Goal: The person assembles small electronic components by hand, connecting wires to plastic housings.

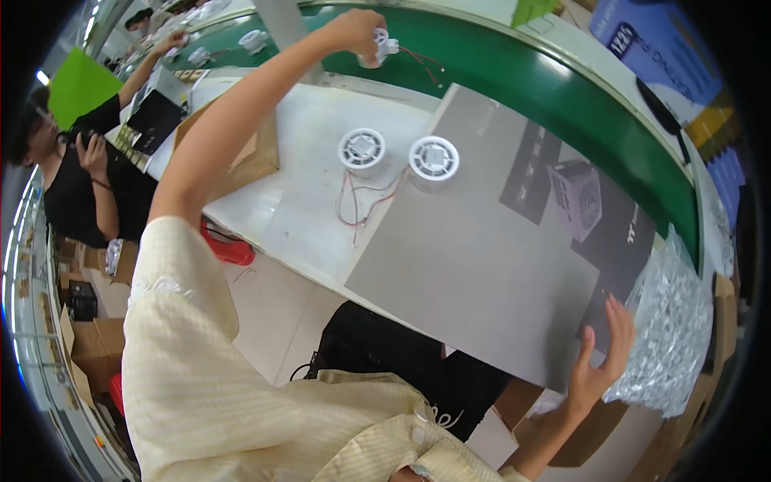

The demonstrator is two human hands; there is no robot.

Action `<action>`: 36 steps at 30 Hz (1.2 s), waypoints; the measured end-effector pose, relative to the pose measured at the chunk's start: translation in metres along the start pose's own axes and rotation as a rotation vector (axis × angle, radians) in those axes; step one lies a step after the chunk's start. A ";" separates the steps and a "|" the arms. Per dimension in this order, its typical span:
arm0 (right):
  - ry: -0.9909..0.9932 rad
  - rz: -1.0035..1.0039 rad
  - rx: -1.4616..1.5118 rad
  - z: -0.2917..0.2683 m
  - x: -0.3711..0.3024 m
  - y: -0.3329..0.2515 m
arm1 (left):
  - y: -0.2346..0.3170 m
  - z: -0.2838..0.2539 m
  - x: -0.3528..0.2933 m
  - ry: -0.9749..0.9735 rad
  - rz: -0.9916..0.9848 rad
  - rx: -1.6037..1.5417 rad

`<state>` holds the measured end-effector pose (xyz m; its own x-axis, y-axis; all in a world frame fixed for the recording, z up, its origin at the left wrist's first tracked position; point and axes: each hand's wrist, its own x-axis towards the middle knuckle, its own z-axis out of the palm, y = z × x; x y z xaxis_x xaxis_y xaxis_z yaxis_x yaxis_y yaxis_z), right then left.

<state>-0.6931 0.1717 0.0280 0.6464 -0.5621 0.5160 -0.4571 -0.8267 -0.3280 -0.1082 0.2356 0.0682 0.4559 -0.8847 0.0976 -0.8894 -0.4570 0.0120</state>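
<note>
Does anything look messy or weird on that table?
A little: the thin red-and-white wires by the round white plastic unit on the white tabletop lie in loose, crooked loops, so they look untidy. Nothing looks clearly spilled or broken.

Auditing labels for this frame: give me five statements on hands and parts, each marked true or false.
1. The left hand holds a wired white unit. True.
2. The right hand grips a white unit. False: the right hand is open, holding nothing.
3. A round white unit stands on the white table. True.
4. The clear plastic bag lies left of the grey mat. False: it lies at the right.
5. A similar unit stands on the grey mat. True.
</note>
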 end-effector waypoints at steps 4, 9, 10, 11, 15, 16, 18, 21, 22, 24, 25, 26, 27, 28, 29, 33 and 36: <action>-0.035 0.061 0.016 -0.003 -0.016 0.020 | -0.041 0.057 0.036 -0.016 -0.191 0.081; -0.071 0.045 0.008 0.001 -0.021 0.023 | -0.035 0.058 0.025 -0.018 -0.197 0.163; -0.066 0.047 0.001 0.001 -0.022 0.024 | -0.021 0.053 0.020 0.019 -0.152 0.247; -0.069 0.051 -0.003 0.002 -0.023 0.024 | -0.001 0.050 0.010 0.214 -0.067 0.238; -0.060 0.063 -0.020 0.003 -0.027 0.017 | 0.113 -0.009 -0.074 0.387 0.118 -0.013; -0.060 0.046 -0.021 0.004 -0.026 0.016 | 0.127 -0.017 -0.092 0.364 0.127 -0.029; -0.060 0.039 -0.016 0.009 -0.028 0.010 | 0.119 -0.002 -0.098 0.642 0.226 0.067; -0.049 0.023 0.010 0.019 -0.031 -0.002 | 0.093 0.028 -0.106 0.929 0.211 0.137; -0.072 0.027 0.027 0.018 -0.036 -0.003 | 0.094 0.030 -0.113 0.908 0.090 0.087; -0.072 0.020 0.038 0.022 -0.039 -0.004 | 0.097 0.026 -0.115 0.904 0.110 0.181; -0.057 0.022 0.025 0.022 -0.041 -0.002 | 0.107 0.027 -0.109 0.933 0.151 0.127; -0.038 0.026 0.009 0.021 -0.043 0.002 | 0.115 0.026 -0.103 0.963 0.195 0.071; -0.028 0.005 -0.024 0.019 -0.045 0.011 | 0.123 0.024 -0.103 0.970 0.204 0.058; -0.016 0.035 -0.052 0.015 -0.046 0.017 | 0.138 0.023 -0.104 0.930 0.245 -0.068; -0.024 0.104 -0.096 0.014 -0.043 0.024 | 0.156 0.022 -0.103 0.886 0.291 -0.199; -0.098 0.199 -0.235 0.020 -0.008 0.056 | 0.222 -0.005 -0.090 0.643 0.601 -0.151; -0.029 0.121 -0.267 0.002 0.025 0.067 | 0.210 0.008 -0.051 0.452 0.582 0.129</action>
<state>-0.7063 0.1026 0.0172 0.5926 -0.6602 0.4615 -0.6745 -0.7199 -0.1638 -0.3184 0.1843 0.0577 -0.1704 -0.8754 0.4524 -0.9589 0.0416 -0.2807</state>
